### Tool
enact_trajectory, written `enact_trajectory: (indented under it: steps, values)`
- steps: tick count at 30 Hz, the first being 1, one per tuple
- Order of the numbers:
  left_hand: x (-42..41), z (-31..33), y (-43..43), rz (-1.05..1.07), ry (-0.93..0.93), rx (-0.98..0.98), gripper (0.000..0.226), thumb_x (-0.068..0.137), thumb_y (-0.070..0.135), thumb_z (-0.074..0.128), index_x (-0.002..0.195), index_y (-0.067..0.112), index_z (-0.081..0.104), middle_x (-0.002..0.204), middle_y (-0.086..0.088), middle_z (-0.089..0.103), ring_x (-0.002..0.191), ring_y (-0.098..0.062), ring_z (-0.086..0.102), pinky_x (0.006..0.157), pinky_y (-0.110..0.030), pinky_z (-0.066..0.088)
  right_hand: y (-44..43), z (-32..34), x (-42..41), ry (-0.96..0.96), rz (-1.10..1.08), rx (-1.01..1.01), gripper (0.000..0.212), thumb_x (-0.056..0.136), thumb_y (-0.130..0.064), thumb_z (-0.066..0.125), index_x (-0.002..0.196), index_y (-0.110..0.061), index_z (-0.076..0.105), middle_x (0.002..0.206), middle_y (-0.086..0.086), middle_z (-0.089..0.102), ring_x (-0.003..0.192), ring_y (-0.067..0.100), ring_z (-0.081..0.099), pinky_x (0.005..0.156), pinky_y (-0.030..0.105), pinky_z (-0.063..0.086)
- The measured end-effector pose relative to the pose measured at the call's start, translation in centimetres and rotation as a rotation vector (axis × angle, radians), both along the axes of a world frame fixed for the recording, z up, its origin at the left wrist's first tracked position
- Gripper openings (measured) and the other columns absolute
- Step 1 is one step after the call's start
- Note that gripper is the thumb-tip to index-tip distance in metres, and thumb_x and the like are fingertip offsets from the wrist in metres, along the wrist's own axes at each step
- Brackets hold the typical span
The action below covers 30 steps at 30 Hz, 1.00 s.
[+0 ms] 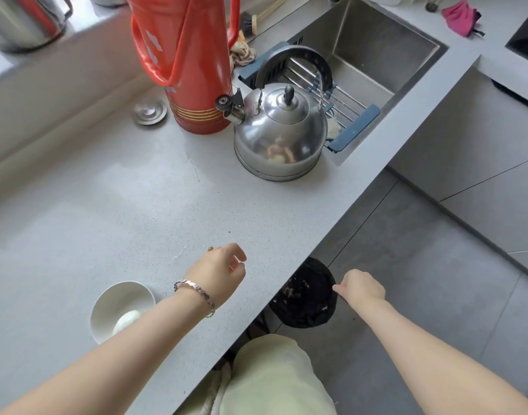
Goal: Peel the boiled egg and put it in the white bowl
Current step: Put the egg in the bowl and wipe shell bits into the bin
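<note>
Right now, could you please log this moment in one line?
egg peeled, in white bowl | left hand curled above counter | right hand pinching black bin rim

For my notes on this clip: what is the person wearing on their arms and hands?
Both forearms are bare, no sleeves in view. The left hand has a silver chain bracelet at its wrist. The right hand wears nothing: no glove, watch or ring visible.

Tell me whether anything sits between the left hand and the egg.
Nothing visible does. The egg lies in the bowl, open from above, with only counter between it and the left hand. The right hand pinches the bag.
</note>
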State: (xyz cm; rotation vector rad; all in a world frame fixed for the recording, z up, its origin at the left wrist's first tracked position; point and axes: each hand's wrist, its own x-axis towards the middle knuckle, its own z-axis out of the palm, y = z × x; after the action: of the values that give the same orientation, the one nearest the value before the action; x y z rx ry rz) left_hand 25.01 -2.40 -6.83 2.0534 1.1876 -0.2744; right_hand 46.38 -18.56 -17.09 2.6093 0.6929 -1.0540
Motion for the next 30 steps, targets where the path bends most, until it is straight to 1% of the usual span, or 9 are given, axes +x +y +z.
enact_trajectory:
  steps: [2, 4, 6, 8, 10, 14, 19, 25, 30]
  values:
    - [-0.4, 0.0, 0.3, 0.026, 0.006, 0.001, 0.022, 0.089, 0.024, 0.042, 0.104, 0.022, 0.058, 0.094, 0.004, 0.062, 0.085, -0.014, 0.062, 0.074, -0.033, 0.054, 0.4, 0.5, 0.1, -0.006, 0.025, -0.005, 0.032, 0.09, -0.026, 0.045, 0.06, -0.017, 0.044, 0.078, 0.003, 0.066, 0.068, 0.025, 0.056, 0.056, 0.022, 0.036]
    - [-0.8, -0.1, 0.5, 0.065, 0.006, -0.009, 0.022, 0.088, 0.022, 0.043, 0.104, 0.02, 0.058, 0.092, 0.004, 0.063, 0.082, -0.015, 0.062, 0.07, -0.03, 0.052, 1.0, 1.7, 0.1, 0.01, 0.041, 0.02, 0.021, 0.088, -0.011, 0.038, 0.093, -0.018, 0.057, 0.108, 0.005, 0.066, 0.087, 0.026, 0.058, 0.068, 0.025, 0.04]
    - [-1.5, -0.4, 0.4, 0.12, 0.0, -0.03, 0.023, 0.087, 0.018, 0.043, 0.104, 0.016, 0.059, 0.086, 0.005, 0.062, 0.074, -0.016, 0.06, 0.063, -0.028, 0.048, 1.6, 3.2, -0.2, -0.021, 0.044, 0.136, 0.035, 0.086, -0.008, 0.037, 0.114, -0.02, 0.054, 0.11, 0.004, 0.065, 0.087, 0.023, 0.056, 0.069, 0.026, 0.041]
    - [-2.3, -0.8, 0.1, 0.174, 0.002, -0.067, 0.026, 0.086, 0.016, 0.043, 0.106, 0.012, 0.058, 0.103, 0.008, 0.064, 0.069, -0.014, 0.056, 0.059, -0.028, 0.047, 2.9, 4.8, -1.1, -0.07, 0.049, 0.365, 0.032, 0.087, -0.012, 0.038, 0.109, -0.019, 0.059, 0.105, 0.001, 0.067, 0.083, 0.019, 0.055, 0.067, 0.027, 0.04]
    - [-3.0, -1.3, -0.1, 0.204, 0.051, -0.099, 0.031, 0.088, 0.018, 0.042, 0.116, 0.013, 0.053, 0.127, 0.002, 0.056, 0.081, -0.017, 0.06, 0.069, -0.028, 0.047, 4.9, 6.0, -2.4, -0.046, 0.106, 0.533, 0.029, 0.09, -0.018, 0.038, 0.108, -0.018, 0.061, 0.105, -0.002, 0.066, 0.088, 0.017, 0.057, 0.069, 0.029, 0.044]
    - [-3.9, -2.4, -0.6, 0.242, 0.209, -0.141, 0.048, 0.091, 0.02, 0.039, 0.137, 0.008, 0.029, 0.142, -0.012, 0.035, 0.121, -0.025, 0.047, 0.095, -0.031, 0.037, 9.3, 5.8, -5.9, 0.175, 0.331, 0.621, 0.032, 0.094, -0.021, 0.039, 0.121, -0.013, 0.054, 0.119, 0.002, 0.058, 0.105, 0.014, 0.054, 0.089, 0.029, 0.044]
    - [-4.8, -3.2, -1.7, 0.424, 0.266, -0.199, 0.062, 0.091, 0.013, 0.036, 0.143, 0.0, 0.004, 0.154, -0.022, -0.01, 0.144, -0.03, -0.006, 0.116, -0.034, 0.006, 13.3, 3.7, -10.0, 0.244, 0.516, 0.632, 0.045, 0.093, -0.008, 0.036, 0.138, -0.006, 0.032, 0.146, 0.007, 0.034, 0.135, 0.021, 0.027, 0.108, 0.026, 0.022]
    - [-6.1, -4.9, -2.9, 0.574, 0.224, -0.236, 0.068, 0.09, 0.012, 0.038, 0.143, -0.002, -0.002, 0.154, -0.021, -0.014, 0.144, -0.029, -0.007, 0.115, -0.031, 0.005, 15.0, 0.4, -13.1, 0.075, 0.608, 0.581, 0.047, 0.091, -0.011, 0.038, 0.137, -0.002, 0.03, 0.147, 0.015, 0.026, 0.137, 0.029, 0.02, 0.111, 0.034, 0.019]
    - [-6.9, -5.9, -3.4, 0.632, 0.157, -0.219, 0.069, 0.089, 0.01, 0.038, 0.144, 0.002, -0.004, 0.156, -0.013, -0.013, 0.145, -0.024, -0.004, 0.114, -0.031, 0.01, 13.0, -0.8, -13.8, 0.168, 0.908, 0.806, 0.042, 0.068, 0.009, 0.06, 0.109, 0.003, 0.059, 0.109, 0.016, 0.063, 0.101, 0.035, 0.061, 0.085, 0.041, 0.052]
